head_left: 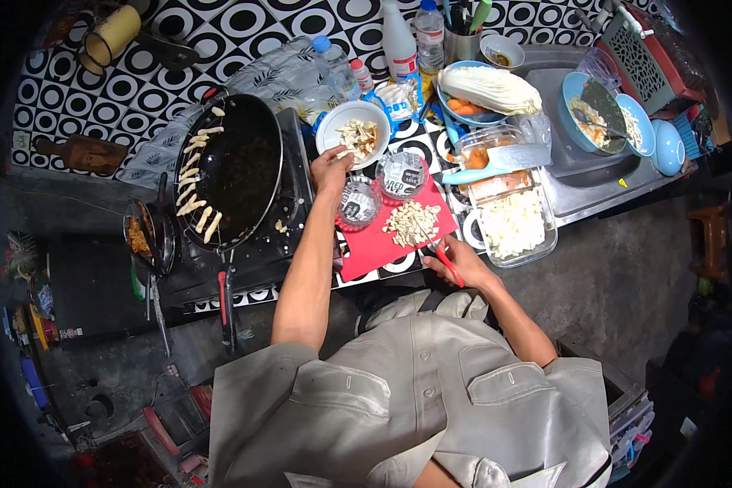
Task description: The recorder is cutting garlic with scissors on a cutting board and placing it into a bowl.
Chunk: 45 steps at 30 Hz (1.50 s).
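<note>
My left hand (pixel 332 169) is at the near rim of a white bowl (pixel 329 137) that holds pale cut pieces in some brown liquid; whether the fingers grip the rim or a piece I cannot tell. Red-handled scissors or a knife (pixel 449 266) is in my right hand (pixel 460 262), its blade reaching into a heap of pale chopped pieces (pixel 412 224). That heap lies on a red cutting board (pixel 366 256). Two round containers with printed lids (pixel 402 174) stand between the bowl and the heap.
Left of the board, a large black wok (pixel 244 165) with fried strips on its side rack sits on the stove. On the right are a glass container of white cubes (pixel 512 222), a cleaver (pixel 506 161), a napa cabbage (pixel 491 89) and blue bowls (pixel 668 146) by the sink.
</note>
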Tool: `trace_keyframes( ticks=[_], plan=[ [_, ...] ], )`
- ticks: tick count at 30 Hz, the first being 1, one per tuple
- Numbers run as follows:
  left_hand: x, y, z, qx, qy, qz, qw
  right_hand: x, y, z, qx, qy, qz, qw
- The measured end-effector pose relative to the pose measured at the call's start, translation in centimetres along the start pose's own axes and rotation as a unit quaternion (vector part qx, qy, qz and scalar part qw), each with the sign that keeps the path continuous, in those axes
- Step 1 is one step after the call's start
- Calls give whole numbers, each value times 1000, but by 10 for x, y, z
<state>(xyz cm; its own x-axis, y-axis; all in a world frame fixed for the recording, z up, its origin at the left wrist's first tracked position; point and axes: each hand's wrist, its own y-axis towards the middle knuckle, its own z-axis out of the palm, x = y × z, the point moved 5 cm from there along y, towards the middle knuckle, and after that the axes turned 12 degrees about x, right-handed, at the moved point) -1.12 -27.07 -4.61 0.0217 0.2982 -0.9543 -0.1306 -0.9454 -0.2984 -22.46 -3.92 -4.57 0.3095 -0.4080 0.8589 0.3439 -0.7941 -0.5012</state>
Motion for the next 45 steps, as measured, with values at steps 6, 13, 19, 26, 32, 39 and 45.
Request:
trace_keyframes(
  ticks=[6,13,19,26,32,39,45],
  plan=[
    [-6,7,-1,4,-6,40,999,11,-3,3,29,49,6,998],
    [11,20,-9,-8,121,-6,993,5,0,4,28,63,11,998],
    [-11,2,8,-8,83,52,995,7,1,3,17,32,-2,999],
    [-10,-88,34,104,-45,8,994,7,3,5,32,84,1,996],
    [52,-159,18,46,-67,-71,994,-9,16,32,116,10,-51,992],
    [100,-180,11,-19,-135,-127,982,-33,31,50,102,34,1,994],
    [105,-182,20,-30,-198,-148,968,-24,24,52,106,173,86,975]
  ],
)
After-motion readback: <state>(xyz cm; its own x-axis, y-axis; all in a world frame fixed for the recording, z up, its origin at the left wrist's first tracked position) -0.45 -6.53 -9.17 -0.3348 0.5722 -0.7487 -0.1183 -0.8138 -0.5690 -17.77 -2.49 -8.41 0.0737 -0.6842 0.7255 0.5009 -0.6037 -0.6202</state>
